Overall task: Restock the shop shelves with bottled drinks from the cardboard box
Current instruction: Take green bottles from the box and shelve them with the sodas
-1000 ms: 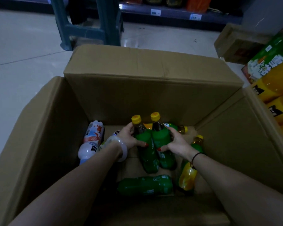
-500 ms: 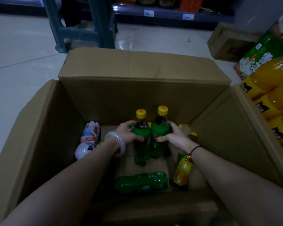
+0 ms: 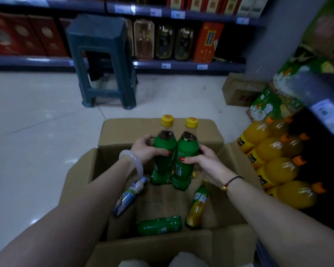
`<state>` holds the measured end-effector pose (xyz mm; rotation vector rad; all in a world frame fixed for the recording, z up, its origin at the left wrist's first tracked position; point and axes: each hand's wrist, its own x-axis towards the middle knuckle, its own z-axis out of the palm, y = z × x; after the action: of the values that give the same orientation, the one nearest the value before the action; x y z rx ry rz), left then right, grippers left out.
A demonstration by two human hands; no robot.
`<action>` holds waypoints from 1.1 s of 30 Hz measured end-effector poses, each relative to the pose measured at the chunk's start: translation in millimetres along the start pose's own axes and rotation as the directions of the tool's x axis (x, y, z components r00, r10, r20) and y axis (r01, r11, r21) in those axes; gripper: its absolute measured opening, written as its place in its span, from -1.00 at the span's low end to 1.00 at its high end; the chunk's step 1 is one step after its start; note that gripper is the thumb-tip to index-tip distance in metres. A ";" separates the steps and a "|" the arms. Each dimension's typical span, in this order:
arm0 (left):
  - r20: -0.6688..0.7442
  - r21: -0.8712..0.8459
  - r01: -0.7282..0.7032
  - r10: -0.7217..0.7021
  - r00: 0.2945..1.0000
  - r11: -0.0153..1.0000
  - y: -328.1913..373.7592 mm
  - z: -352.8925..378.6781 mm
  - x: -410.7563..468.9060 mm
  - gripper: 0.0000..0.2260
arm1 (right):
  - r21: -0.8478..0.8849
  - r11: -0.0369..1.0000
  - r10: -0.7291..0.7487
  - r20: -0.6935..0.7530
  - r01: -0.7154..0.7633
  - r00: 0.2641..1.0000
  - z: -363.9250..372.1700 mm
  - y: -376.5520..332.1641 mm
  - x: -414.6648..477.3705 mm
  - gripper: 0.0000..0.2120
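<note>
Two green bottles with yellow caps stand upright side by side above the open cardboard box. My left hand grips the left green bottle and my right hand grips the right green bottle, pressing the two together. On the box floor lie another green bottle, a yellow-green bottle and a white bottle.
Large orange-drink bottles fill the low shelf at the right, with a green carton above and behind them. A blue plastic stool stands on the tiled floor ahead. A small cardboard box sits by the far shelf of boxed goods.
Both hands have lifted the two green bottles up out of the box bottom to above its rim. My view has tilted up, showing the far shelves.
</note>
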<state>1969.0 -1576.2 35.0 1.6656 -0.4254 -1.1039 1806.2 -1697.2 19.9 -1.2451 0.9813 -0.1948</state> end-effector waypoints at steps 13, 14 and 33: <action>0.041 -0.004 -0.248 0.248 0.968 0.969 368.2 -5.6 -180.1 -0.66 | 0.104 0.961 -0.242 -0.131 0.256 0.961 -30.2 -342.7 -220.0 -0.53; 0.049 0.007 -0.266 0.265 0.963 0.964 394.4 -5.5 -190.6 -0.68 | 0.096 0.956 -0.264 -0.140 0.278 0.954 -33.2 -368.6 -235.7 -0.52; 0.232 0.019 -0.496 0.478 0.847 0.868 676.2 46.9 -312.4 -0.44 | 0.040 0.817 -0.531 -0.336 0.575 0.778 -84.7 -616.0 -407.7 -0.61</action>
<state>1928.7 -1639.9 777.5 1.3885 -0.9911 -0.8917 1730.0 -1728.9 758.9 -1.3716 0.8173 -0.9401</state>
